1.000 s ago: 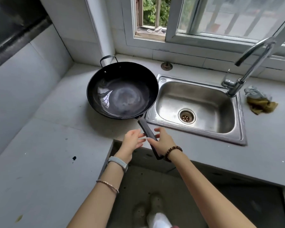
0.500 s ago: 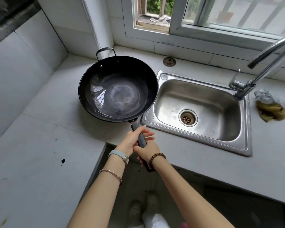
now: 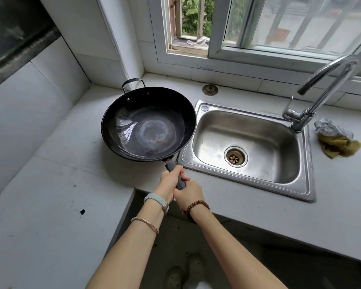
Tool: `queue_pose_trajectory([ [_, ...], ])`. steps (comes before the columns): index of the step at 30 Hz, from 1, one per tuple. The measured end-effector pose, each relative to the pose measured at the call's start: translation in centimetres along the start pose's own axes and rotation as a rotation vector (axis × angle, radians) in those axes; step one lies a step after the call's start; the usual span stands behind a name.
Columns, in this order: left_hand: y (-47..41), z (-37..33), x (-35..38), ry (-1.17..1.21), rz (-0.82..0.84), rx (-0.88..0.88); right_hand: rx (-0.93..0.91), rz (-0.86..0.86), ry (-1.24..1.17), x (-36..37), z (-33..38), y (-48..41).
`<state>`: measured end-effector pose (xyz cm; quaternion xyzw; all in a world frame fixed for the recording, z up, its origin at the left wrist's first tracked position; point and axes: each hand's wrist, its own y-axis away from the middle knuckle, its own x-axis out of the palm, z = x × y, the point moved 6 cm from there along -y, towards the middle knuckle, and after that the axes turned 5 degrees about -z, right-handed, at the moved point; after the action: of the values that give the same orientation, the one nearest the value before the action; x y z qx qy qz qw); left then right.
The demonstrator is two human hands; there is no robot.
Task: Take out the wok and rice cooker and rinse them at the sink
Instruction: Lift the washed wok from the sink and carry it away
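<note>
Far left: white tiled countertop (image 3: 50, 205), L-shaped, with one dark speck (image 3: 82, 211) on it.

Centre-left: black wok (image 3: 148, 124), mouth up, over the counter just left of the sink. Its right rim overlaps the sink's left edge. Pale ring-shaped residue in the bottom of the pan. Small loop handle (image 3: 133, 82) on the far side, towards the wall corner. Cannot tell whether the pan's base touches the counter.

Centre: long dark handle (image 3: 172, 166) points at the person. Left hand (image 3: 168, 182) is wrapped round it nearer the pan. Right hand (image 3: 189, 195) is wrapped round it just behind, touching the left hand.

Right of centre: stainless sink (image 3: 275, 151), drain (image 3: 236, 157) open. A round strainer (image 3: 210, 89) lies on the counter behind it.

Right: chrome faucet (image 3: 299, 119) at the sink's back right corner, its spout arched over the basin.

Far right: grey mesh scourer (image 3: 329, 127) touching a yellow-green rag (image 3: 340, 144).
</note>
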<state>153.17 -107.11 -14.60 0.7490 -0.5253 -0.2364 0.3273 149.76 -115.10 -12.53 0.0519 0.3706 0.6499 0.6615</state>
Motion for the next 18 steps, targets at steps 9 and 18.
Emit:
queue_pose_trajectory([
  [9, 4.5, -3.3, -1.6, -0.208, -0.036, 0.212, -0.063, 0.039, -0.376, 0.5, 1.7, 4.3],
  [18, 11.3, -10.7, -3.8, -0.449, -0.144, 0.531, -0.154, 0.179, -0.718, 0.4, 8.0, 9.3],
])
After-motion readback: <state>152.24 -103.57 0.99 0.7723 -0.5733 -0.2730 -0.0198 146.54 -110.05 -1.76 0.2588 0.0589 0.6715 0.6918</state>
